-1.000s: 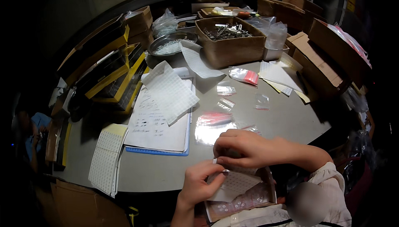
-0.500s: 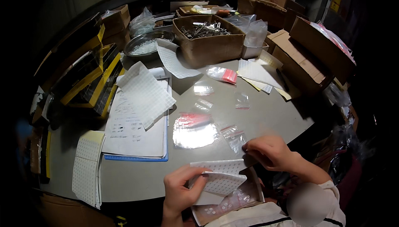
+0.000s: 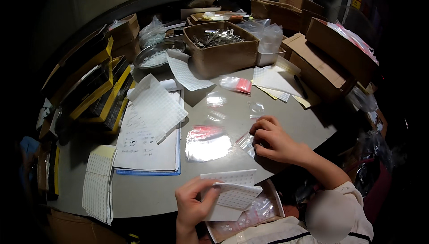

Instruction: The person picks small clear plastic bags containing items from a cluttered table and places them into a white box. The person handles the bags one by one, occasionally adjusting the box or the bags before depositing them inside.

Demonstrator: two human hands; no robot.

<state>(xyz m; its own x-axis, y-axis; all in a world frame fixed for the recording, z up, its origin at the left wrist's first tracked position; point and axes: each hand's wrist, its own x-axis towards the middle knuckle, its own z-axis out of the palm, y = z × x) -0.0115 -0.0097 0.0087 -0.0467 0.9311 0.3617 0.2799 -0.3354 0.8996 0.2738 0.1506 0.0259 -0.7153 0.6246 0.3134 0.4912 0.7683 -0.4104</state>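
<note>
My left hand (image 3: 195, 201) is closed on a folded sheet of small printed labels (image 3: 237, 195), held above an open box (image 3: 278, 199) at the table's near edge. Inside that box lie clear zip bags (image 3: 255, 212) with small white rings. My right hand (image 3: 278, 142) is over the table with its fingers bent at the right side of a small clear zip bag (image 3: 245, 142). Whatever is between those fingertips is hidden. Left of it lies a shiny stack of zip bags (image 3: 208, 145) with red tops.
Farther back lie loose small bags (image 3: 216, 99) and a red-topped bag bundle (image 3: 236, 84). Papers on a blue clipboard (image 3: 147, 171) and label sheets (image 3: 99, 181) lie left. Behind stand a carton of metal parts (image 3: 221, 56), a round metal bowl (image 3: 142, 61) and cartons (image 3: 339, 54).
My right hand has moved forward and slightly left, from the small bag's near corner to over its right side. My left hand still holds the label sheet in about the same place.
</note>
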